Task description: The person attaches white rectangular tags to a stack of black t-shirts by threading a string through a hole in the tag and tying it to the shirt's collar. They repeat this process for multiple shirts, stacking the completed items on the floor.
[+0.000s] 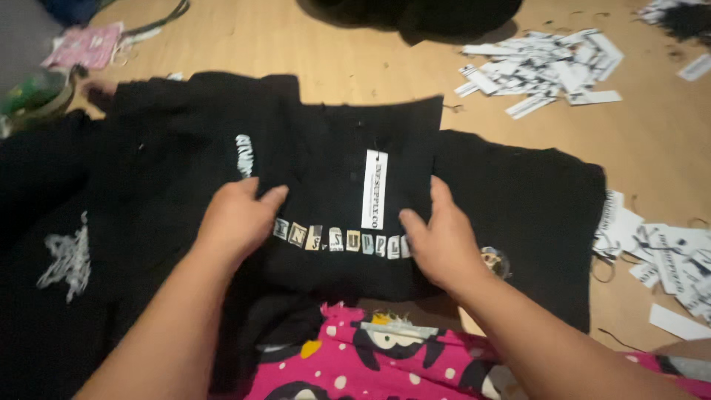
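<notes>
A black printed garment (348, 141) lies spread on a wooden floor (652, 141) in front of me. A white hang tag (374, 189) rests on its middle, above a row of pale printed letters. My left hand (235, 221) presses flat on the cloth at the left end of that print, fingers slightly apart. My right hand (442, 241) presses on the right end of the print, thumb up beside the tag. Neither hand holds anything lifted.
More black clothing (67, 252) with white prints piles at the left. Heaps of white paper tags lie at the upper right (548, 67) and right edge (666, 259). Pink spotted fabric (385, 363) covers my lap. Dark cloth (415, 15) lies at the top.
</notes>
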